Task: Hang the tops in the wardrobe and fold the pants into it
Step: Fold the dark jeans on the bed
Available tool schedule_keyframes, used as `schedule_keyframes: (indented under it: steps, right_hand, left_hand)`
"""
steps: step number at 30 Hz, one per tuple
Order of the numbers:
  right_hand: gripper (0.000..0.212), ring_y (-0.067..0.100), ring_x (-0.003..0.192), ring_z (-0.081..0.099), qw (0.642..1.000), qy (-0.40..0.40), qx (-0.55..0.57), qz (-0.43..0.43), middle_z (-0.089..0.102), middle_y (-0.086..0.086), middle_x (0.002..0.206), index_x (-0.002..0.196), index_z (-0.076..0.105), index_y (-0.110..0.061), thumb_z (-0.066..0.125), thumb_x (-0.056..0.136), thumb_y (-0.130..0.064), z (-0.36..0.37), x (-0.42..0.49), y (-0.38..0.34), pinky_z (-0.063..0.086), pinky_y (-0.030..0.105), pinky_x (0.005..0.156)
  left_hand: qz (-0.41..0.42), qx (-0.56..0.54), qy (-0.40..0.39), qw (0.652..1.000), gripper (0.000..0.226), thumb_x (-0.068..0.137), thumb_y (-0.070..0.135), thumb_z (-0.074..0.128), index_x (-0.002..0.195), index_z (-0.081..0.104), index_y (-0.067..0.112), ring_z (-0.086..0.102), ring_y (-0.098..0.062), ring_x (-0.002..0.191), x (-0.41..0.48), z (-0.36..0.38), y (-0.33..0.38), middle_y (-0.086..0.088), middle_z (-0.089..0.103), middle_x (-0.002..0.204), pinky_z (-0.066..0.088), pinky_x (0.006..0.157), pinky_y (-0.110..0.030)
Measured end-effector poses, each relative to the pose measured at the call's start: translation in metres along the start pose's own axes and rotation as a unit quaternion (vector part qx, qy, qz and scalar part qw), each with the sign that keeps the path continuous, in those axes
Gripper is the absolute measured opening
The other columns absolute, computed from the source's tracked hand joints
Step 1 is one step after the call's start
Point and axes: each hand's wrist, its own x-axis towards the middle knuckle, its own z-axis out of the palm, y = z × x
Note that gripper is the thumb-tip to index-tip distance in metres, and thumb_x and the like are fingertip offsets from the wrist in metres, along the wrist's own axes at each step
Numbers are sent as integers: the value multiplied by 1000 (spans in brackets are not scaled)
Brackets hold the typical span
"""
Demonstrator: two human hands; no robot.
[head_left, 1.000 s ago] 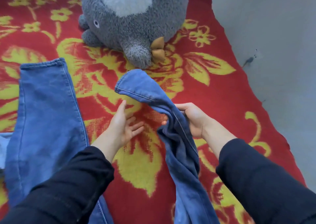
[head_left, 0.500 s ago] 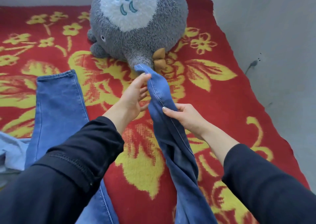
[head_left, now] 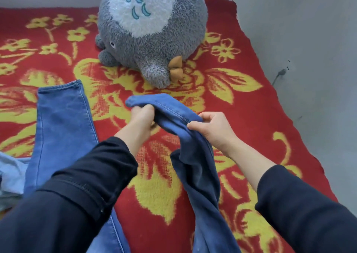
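A pair of blue jeans (head_left: 61, 121) lies on a red and yellow flowered blanket (head_left: 241, 102). One leg is flat on the left. The other leg (head_left: 195, 167) is lifted and twisted in the middle. My left hand (head_left: 142, 117) grips that leg near its hem from below. My right hand (head_left: 210, 129) pinches the same leg a little further down, at the seam. Both arms wear dark sleeves.
A big grey and white plush toy (head_left: 152, 30) sits at the far side of the blanket. A pale blue garment (head_left: 9, 177) lies at the left edge. A grey wall (head_left: 309, 40) runs along the right, with a cable on it.
My left hand, open a second ago, reached to the hem and now grips it. The lifted leg's end has been pulled back toward me and bent over.
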Motion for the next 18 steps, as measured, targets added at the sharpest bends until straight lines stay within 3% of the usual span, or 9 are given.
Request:
schedule_keyframes:
  steps: [3, 5, 6, 8, 10, 11, 13, 15, 18]
  right_hand:
    - [18, 16, 68, 59, 970, 129, -203, -39, 66, 2, 73, 72, 67, -8, 64, 78, -24, -2, 13, -7, 46, 31, 62]
    - [18, 16, 64, 56, 977, 124, -173, -28, 63, 0, 70, 74, 66, -8, 59, 86, -20, -10, 24, -18, 42, 25, 54]
    - [19, 16, 62, 55, 985, 105, -138, -17, 61, -1, 68, 76, 66, -8, 57, 89, -19, -12, 27, -23, 40, 23, 51]
    - [19, 20, 65, 58, 991, 70, -116, -10, 62, 1, 69, 82, 68, -7, 56, 90, -19, -9, 28, -24, 42, 25, 55]
    - [16, 21, 69, 60, 986, 36, -161, -2, 65, 2, 74, 84, 67, -9, 55, 88, -18, 2, 22, -10, 43, 28, 60]
    - [16, 21, 66, 56, 982, 8, -188, 11, 63, 4, 72, 80, 66, -9, 55, 87, -18, 10, 17, 3, 40, 28, 59]
    - [19, 21, 59, 43, 971, -65, -224, 55, 53, 8, 69, 72, 56, -9, 56, 86, -22, 24, 4, 35, 31, 29, 54]
    - [22, 20, 65, 49, 956, -102, -257, 100, 57, 4, 77, 82, 57, -12, 61, 86, -33, 36, -9, 67, 36, 30, 57]
    - [34, 18, 74, 54, 953, -75, -279, 90, 59, 0, 88, 88, 53, -16, 65, 80, -46, 47, -27, 101, 45, 36, 67]
  left_hand:
    - [224, 172, 132, 950, 17, 76, 8, 52, 89, 61, 15, 61, -25, 88, -6, -6, 42, -11, 65, 89, 50, 70, -33]
    - [276, 216, 132, 927, 11, 76, 10, 57, 79, 64, 17, 60, -18, 80, -4, -6, 71, -6, 69, 85, 49, 71, -29]
    - [281, 213, 104, 930, 12, 75, 15, 61, 83, 69, 18, 61, -12, 80, 0, -6, 80, -1, 71, 88, 49, 73, -25]
    - [255, 183, 24, 949, 50, 68, 27, 72, 117, 66, 21, 63, -7, 97, 3, -8, 87, 2, 69, 113, 51, 85, -25]
    - [210, 172, -31, 962, 78, 78, 25, 73, 146, 36, 16, 51, -5, 115, -1, -12, 75, 9, 50, 134, 43, 91, -21]
    - [196, 199, -43, 959, 74, 85, 20, 68, 149, 30, 16, 48, -4, 112, -5, -16, 62, 12, 45, 129, 41, 86, -18]
    - [147, 270, -35, 951, 59, 92, 16, 58, 146, 36, 17, 52, -9, 94, -8, -28, 24, 8, 47, 118, 42, 72, -17]
    - [66, 296, -29, 952, 52, 94, 21, 57, 142, 41, 14, 52, -14, 86, -13, -41, -16, 0, 54, 120, 45, 63, -23]
    - [-52, 297, -45, 952, 61, 91, 39, 60, 141, 36, 14, 55, -21, 101, -16, -50, -68, -3, 51, 117, 53, 75, -35]
